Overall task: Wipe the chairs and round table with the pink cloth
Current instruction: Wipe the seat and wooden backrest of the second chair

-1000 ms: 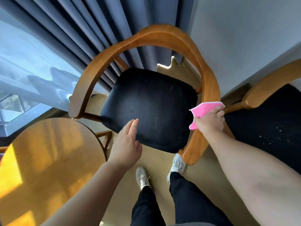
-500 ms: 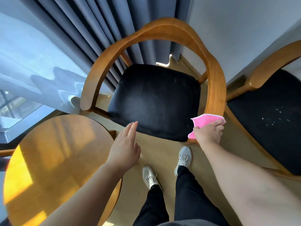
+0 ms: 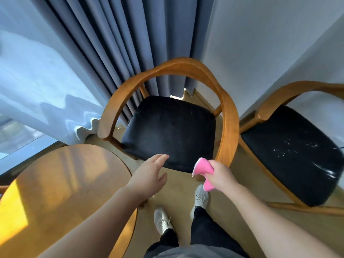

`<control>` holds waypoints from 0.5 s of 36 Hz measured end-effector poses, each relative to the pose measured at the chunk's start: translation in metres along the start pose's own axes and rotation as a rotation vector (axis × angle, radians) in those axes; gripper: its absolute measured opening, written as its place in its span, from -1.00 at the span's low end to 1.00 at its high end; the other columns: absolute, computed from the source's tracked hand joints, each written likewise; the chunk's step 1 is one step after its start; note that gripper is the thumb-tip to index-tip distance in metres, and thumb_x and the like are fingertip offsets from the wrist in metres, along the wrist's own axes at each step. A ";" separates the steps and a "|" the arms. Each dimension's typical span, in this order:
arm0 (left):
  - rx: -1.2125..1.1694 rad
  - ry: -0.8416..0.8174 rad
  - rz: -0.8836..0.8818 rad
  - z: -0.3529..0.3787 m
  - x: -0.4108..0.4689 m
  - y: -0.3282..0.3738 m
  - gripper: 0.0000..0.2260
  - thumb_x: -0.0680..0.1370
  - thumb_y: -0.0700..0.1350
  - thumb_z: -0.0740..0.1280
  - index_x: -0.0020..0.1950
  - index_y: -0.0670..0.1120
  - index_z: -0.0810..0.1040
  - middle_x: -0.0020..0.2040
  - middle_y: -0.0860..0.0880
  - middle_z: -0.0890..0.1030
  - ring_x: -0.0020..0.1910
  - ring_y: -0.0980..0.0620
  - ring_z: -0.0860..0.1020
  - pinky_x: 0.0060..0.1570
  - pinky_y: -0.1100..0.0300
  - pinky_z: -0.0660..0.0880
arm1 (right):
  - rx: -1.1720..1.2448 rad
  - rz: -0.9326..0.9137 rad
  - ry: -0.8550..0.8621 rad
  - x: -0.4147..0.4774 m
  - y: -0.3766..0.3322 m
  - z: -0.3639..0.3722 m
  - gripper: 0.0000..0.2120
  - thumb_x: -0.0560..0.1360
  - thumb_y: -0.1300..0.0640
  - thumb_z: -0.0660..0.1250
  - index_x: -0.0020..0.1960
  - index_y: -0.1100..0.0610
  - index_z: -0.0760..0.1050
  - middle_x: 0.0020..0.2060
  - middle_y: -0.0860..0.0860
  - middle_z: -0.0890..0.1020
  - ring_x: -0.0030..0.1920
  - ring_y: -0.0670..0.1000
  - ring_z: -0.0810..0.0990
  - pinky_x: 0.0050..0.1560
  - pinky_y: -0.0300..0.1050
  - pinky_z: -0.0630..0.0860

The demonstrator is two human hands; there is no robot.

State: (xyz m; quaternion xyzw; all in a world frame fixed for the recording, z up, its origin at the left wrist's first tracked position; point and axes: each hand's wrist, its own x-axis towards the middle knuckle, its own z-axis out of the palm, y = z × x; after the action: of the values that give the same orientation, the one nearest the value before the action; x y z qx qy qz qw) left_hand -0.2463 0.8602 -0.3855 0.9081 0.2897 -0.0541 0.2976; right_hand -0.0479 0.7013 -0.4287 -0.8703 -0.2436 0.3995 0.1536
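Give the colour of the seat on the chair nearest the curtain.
The seat is black; it shows best in the head view.

Hotel-like room corner: curtains, armchairs, round table.

We find the black seat of the middle chair open from above and across its front edge, where bare floor lies, while its curved wooden rail fences its back and sides, the round table crowds its front left, the second chair stands just right, and the curtain hangs behind.
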 end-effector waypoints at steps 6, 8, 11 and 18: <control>-0.023 -0.007 0.093 -0.019 0.019 0.029 -0.29 0.43 0.19 0.38 0.50 0.13 0.13 0.46 0.16 0.24 0.43 0.18 0.19 0.22 0.48 0.01 | -0.006 -0.325 -0.197 -0.012 -0.057 -0.040 -0.85 0.40 0.14 0.32 -0.07 -0.06 0.53 -0.23 -0.07 0.63 -0.22 -0.08 0.63 -0.13 0.03 0.61; -0.027 0.002 0.115 -0.028 0.027 0.037 -0.29 0.41 0.24 0.38 0.48 0.13 0.17 0.43 0.17 0.27 0.40 0.20 0.21 0.23 0.48 0.05 | -0.007 -0.410 -0.236 -0.012 -0.070 -0.051 -0.79 0.39 0.10 0.38 -0.03 -0.15 0.54 -0.23 -0.11 0.65 -0.21 -0.14 0.64 -0.13 -0.06 0.62; -0.073 0.042 0.113 -0.039 0.039 0.047 -0.52 0.41 0.24 0.37 0.28 0.15 0.39 0.18 0.26 0.42 0.15 0.30 0.40 0.11 0.51 0.30 | 0.034 -0.502 -0.311 -0.007 -0.084 -0.066 -0.86 0.38 -0.04 0.42 -0.07 -0.15 0.54 -0.25 -0.04 0.67 -0.23 -0.10 0.67 -0.15 -0.07 0.64; -0.147 0.138 -0.048 -0.057 0.065 0.057 -0.87 0.47 -0.05 0.34 -0.07 0.15 0.43 -0.18 0.22 0.49 -0.17 0.28 0.48 -0.23 0.38 0.42 | 0.143 -0.622 -0.379 0.028 -0.093 -0.105 -0.71 0.33 0.03 0.50 0.02 -0.12 0.57 -0.14 -0.09 0.62 -0.07 -0.09 0.64 -0.08 -0.11 0.65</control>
State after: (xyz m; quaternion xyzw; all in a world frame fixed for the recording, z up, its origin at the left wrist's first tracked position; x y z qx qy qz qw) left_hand -0.1654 0.8877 -0.3278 0.8783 0.3342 0.0230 0.3412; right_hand 0.0207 0.7861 -0.3366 -0.6524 -0.4921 0.5038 0.2802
